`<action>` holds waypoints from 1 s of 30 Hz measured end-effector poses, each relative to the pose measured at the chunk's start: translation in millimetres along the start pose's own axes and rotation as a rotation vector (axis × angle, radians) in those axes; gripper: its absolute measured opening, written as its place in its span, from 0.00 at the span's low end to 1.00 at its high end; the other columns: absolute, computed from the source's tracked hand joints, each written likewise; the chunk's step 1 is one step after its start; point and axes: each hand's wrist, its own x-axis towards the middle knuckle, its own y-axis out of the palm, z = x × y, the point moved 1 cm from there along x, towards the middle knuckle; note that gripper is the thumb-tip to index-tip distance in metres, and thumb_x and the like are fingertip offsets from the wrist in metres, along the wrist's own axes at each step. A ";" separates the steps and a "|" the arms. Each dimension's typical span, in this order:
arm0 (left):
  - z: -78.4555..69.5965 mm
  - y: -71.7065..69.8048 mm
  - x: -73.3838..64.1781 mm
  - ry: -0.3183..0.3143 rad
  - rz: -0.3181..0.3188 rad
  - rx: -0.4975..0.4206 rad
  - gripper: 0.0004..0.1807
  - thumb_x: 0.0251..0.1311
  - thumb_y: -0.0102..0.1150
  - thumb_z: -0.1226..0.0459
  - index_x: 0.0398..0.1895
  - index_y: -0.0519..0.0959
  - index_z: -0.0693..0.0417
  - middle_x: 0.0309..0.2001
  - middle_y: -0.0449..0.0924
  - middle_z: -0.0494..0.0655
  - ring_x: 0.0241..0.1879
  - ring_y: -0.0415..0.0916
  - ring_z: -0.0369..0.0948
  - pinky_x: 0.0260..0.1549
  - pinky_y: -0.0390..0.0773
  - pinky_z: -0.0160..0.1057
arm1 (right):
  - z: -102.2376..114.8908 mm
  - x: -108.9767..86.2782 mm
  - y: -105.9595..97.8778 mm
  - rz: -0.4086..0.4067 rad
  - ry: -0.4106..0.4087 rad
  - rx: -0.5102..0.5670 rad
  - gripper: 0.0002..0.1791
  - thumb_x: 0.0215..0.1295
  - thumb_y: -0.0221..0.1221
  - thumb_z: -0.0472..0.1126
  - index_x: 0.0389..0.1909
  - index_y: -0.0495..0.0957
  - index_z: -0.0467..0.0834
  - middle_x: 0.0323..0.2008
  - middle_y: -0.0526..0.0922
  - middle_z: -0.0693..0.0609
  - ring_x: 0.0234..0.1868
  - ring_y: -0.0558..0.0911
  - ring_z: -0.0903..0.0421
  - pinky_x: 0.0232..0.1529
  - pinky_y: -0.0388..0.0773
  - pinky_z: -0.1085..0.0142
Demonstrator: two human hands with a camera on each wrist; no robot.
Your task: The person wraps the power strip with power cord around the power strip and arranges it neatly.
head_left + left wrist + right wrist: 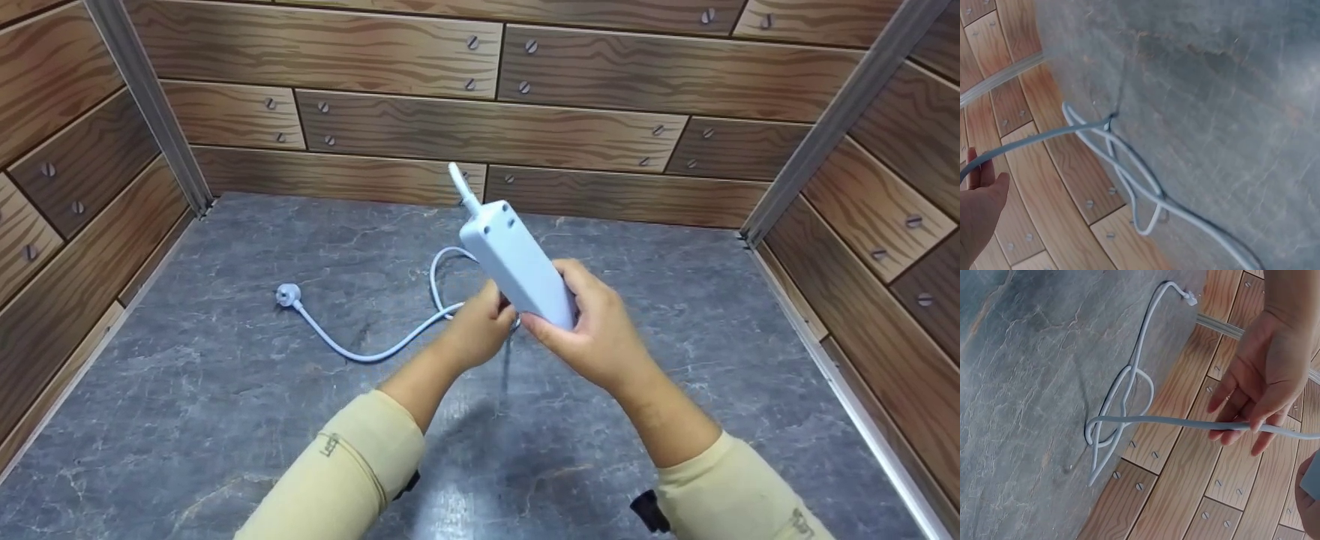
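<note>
Head view: the right hand (600,330) grips the near end of one white power strip (517,262), raised and tilted above the table (187,450), its far end leaning left. The left hand (480,330) is just left of it. One cord (367,358) runs left across the table to one plug (288,295).

Left wrist view: the cord crosses the fingers at the left edge; beyond, it lies looped on the table.

Right wrist view: the left hand pinches the cord between thumb and fingers. The step in hand seems to be managing the cord; the next move probably calls for a steady strip and a guided cord, without tightening the loops.
</note>
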 end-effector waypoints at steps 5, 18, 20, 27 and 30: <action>3.7 7.8 -3.4 -0.010 0.094 0.017 0.14 0.68 0.42 0.63 0.54 0.66 0.57 0.50 0.75 0.50 0.51 0.71 0.39 0.51 0.70 0.38 | 1.4 2.5 2.1 -0.030 0.019 0.063 0.26 0.52 0.65 0.39 0.51 0.69 0.37 0.41 0.78 0.45 0.38 0.76 0.53 0.35 0.75 0.59; -0.9 13.4 -13.0 0.109 0.240 0.474 0.16 0.68 0.41 0.61 0.55 0.65 0.57 0.49 0.76 0.49 0.51 0.73 0.42 0.51 0.70 0.40 | -21.0 12.7 -17.2 -0.066 -0.053 -0.562 0.30 0.48 0.65 0.50 0.53 0.71 0.42 0.42 0.78 0.45 0.36 0.77 0.49 0.33 0.75 0.54; -3.7 13.0 -14.6 0.140 0.231 0.532 0.16 0.67 0.43 0.60 0.55 0.65 0.56 0.47 0.77 0.50 0.48 0.75 0.43 0.49 0.72 0.40 | -24.3 13.8 -23.4 -0.041 -0.055 -0.655 0.30 0.49 0.64 0.51 0.53 0.70 0.44 0.39 0.79 0.46 0.33 0.77 0.49 0.29 0.75 0.54; -11.8 8.1 -15.3 0.171 0.264 0.689 0.11 0.67 0.43 0.57 0.47 0.66 0.51 0.31 0.76 0.43 0.33 0.77 0.42 0.32 0.75 0.42 | -31.1 17.4 -46.3 0.081 -0.052 -0.901 0.26 0.46 0.66 0.47 0.46 0.72 0.42 0.31 0.78 0.45 0.30 0.77 0.44 0.23 0.72 0.50; -14.6 3.1 -11.2 0.205 0.289 0.685 0.07 0.67 0.42 0.57 0.40 0.66 0.50 0.27 0.70 0.40 0.29 0.71 0.40 0.28 0.72 0.41 | -35.4 17.3 -50.7 0.163 -0.057 -0.979 0.24 0.44 0.66 0.46 0.43 0.72 0.42 0.30 0.78 0.45 0.31 0.77 0.43 0.25 0.70 0.51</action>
